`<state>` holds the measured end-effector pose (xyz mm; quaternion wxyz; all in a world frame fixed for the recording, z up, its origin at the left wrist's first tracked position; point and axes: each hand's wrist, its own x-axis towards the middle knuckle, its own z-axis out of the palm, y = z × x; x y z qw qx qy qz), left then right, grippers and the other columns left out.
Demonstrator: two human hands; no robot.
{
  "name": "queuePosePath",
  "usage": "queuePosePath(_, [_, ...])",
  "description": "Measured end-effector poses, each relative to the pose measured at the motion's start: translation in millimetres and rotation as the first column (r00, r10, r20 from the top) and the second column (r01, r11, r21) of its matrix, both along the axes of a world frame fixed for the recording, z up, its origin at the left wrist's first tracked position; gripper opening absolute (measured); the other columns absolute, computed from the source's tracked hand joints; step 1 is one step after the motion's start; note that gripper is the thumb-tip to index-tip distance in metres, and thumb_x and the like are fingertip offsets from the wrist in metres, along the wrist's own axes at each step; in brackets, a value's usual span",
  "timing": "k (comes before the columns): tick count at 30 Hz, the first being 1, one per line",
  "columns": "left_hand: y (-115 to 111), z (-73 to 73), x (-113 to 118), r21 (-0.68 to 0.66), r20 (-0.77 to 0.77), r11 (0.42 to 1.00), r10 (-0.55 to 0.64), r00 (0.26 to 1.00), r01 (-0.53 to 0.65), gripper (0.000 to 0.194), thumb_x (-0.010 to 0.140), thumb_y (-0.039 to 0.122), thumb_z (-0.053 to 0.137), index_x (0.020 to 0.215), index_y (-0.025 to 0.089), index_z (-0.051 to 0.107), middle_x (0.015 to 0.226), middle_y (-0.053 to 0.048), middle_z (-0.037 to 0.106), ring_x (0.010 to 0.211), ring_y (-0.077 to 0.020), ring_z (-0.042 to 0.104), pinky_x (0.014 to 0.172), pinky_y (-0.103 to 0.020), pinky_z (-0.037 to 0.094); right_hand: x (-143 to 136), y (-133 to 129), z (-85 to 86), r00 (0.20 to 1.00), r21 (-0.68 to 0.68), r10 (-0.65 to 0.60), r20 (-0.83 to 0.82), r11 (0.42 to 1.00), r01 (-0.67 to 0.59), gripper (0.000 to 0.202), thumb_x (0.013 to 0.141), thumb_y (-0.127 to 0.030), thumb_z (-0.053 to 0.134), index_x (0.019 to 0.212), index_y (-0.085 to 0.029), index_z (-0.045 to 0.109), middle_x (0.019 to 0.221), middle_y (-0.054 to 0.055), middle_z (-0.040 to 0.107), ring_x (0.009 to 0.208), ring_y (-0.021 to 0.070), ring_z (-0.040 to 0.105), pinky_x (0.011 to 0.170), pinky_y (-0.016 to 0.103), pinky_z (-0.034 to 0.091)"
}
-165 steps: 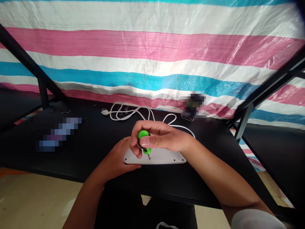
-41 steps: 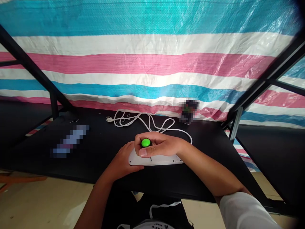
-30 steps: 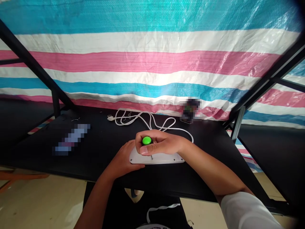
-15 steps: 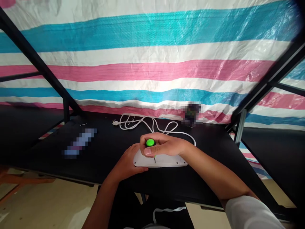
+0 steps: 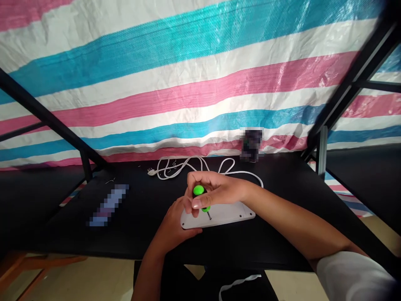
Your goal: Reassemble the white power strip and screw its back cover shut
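A white power strip lies on the black table with small screw holes along its near side. My left hand is closed around its left end, thumb along the near edge. In my right hand is a screwdriver with a green and black handle, gripped between thumb and curled fingers. Its metal shaft points down to the strip's surface, near the left end. My right hand hides much of the strip's far side, and whether the tip sits in a screw cannot be made out.
Behind the strip, its white cable lies in loops, ending in a plug. Blurred-out items lie at left and stand at the back. Black frame bars flank the table; a striped plastic sheet hangs behind.
The view has tilted, so the scene looks slanted. My right fingers have loosened and shifted around the screwdriver handle, exposing more of its lower green part. My left hand keeps its hold.
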<state>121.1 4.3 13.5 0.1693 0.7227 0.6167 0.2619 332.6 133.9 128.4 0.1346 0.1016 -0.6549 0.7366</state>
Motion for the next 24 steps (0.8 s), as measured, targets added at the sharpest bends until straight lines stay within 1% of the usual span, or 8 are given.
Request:
queuePosePath(2, [-0.6, 0.4, 0.3, -0.02, -0.001, 1.0, 0.005, 1.0, -0.005, 0.08, 0.076, 0.044, 0.087, 0.145, 0.029, 0.05, 0.145, -0.009, 0.054, 0.132, -0.0363, 0.054, 0.114, -0.054, 0.045, -0.1, -0.2, -1.9, 1.0, -0.01, -0.013, -0.012, 1.0, 0.013, 0.029, 0.092, -0.036, 0.075, 0.098, -0.02, 0.052, 0.08, -0.003, 0.062, 0.066, 0.0085, 0.054, 0.061, 0.023, 0.042])
queuePosePath(4, [-1.8, -1.2, -0.2, -0.04, 0.015, 0.999, 0.024, 1.0, -0.024, 0.084, 0.077, 0.045, 0.086, 0.149, 0.03, 0.046, 0.147, -0.01, 0.052, 0.134, -0.0375, 0.052, 0.114, -0.056, 0.045, 0.6, 0.3, -0.1, 1.0, -0.032, 0.005, -0.022, 0.999, -0.005, 0.026, 0.098, -0.042, 0.067, 0.104, -0.019, 0.055, 0.076, -0.005, 0.056, 0.066, 0.0089, 0.051, 0.061, 0.023, 0.04])
queuePosePath(7, [-3.0, -3.7, -1.1, -0.062, 0.036, 0.997, 0.038, 0.999, -0.036, 0.088, 0.077, 0.047, 0.086, 0.152, 0.032, 0.042, 0.149, -0.01, 0.051, 0.136, -0.0384, 0.05, 0.112, -0.056, 0.046, 3.4, 3.2, 6.5, 0.997, -0.055, 0.075, -0.017, 0.996, -0.076, 0.035, 0.104, -0.047, 0.055, 0.111, -0.014, 0.064, 0.086, 0.001, 0.058, 0.079, 0.0107, 0.056, 0.069, 0.026, 0.044])
queuePosePath(9, [-3.0, -3.8, -1.6, -0.053, 0.035, 0.998, 0.018, 0.999, -0.016, 0.087, 0.078, 0.047, 0.086, 0.152, 0.033, 0.041, 0.151, -0.008, 0.049, 0.137, -0.0372, 0.049, 0.114, -0.055, 0.045, 5.2, 5.4, 9.0, 0.996, -0.038, 0.086, -0.004, 0.996, -0.086, 0.032, 0.102, -0.043, 0.06, 0.109, -0.013, 0.067, 0.096, 0.005, 0.063, 0.089, 0.0124, 0.06, 0.077, 0.027, 0.047])
queuePosePath(11, [-2.6, -3.4, -2.0, -0.033, 0.023, 0.999, -0.01, 1.0, 0.011, 0.085, 0.079, 0.046, 0.085, 0.151, 0.034, 0.042, 0.155, -0.007, 0.045, 0.141, -0.0363, 0.046, 0.116, -0.053, 0.043, 5.8, 6.5, 7.4, 0.998, -0.025, 0.065, -0.004, 0.998, -0.065, 0.025, 0.097, -0.038, 0.069, 0.105, -0.014, 0.065, 0.103, 0.008, 0.067, 0.094, 0.014, 0.064, 0.08, 0.028, 0.048])
queuePosePath(13, [-1.8, -3.8, -2.7, -0.021, 0.019, 0.999, -0.024, 1.0, 0.024, 0.084, 0.079, 0.045, 0.086, 0.15, 0.034, 0.043, 0.157, -0.007, 0.043, 0.142, -0.0358, 0.045, 0.117, -0.053, 0.043, 4.7, 6.5, 2.1, 0.999, -0.035, 0.039, -0.005, 0.999, -0.039, 0.024, 0.094, -0.035, 0.075, 0.1, -0.016, 0.06, 0.102, 0.007, 0.069, 0.089, 0.0133, 0.066, 0.075, 0.028, 0.049])
queuePosePath(17, [0.7, -7.7, -4.2, 0.001, 0.018, 1.0, -0.017, 1.0, 0.017, 0.094, 0.075, 0.048, 0.088, 0.153, 0.032, 0.039, 0.153, -0.009, 0.048, 0.139, -0.0366, 0.048, 0.116, -0.056, 0.043, 0.5, 5.6, -9.3, 1.0, -0.072, -0.013, -0.015, 0.997, 0.012, 0.022, 0.094, -0.032, 0.074, 0.1, -0.018, 0.058, 0.082, -0.002, 0.063, 0.072, 0.0095, 0.06, 0.066, 0.024, 0.045])
queuePosePath(24, [1.3, -6.6, -3.5, -0.008, 0.016, 1.0, -0.024, 1.0, 0.024, 0.092, 0.077, 0.052, 0.085, 0.154, 0.031, 0.039, 0.152, -0.011, 0.049, 0.138, -0.0386, 0.048, 0.115, -0.059, 0.043, -1.6, 7.3, -12.0, 1.0, -0.06, -0.019, -0.002, 0.998, 0.019, 0.025, 0.095, -0.036, 0.073, 0.099, -0.018, 0.056, 0.077, -0.004, 0.058, 0.071, 0.0102, 0.055, 0.066, 0.026, 0.043])
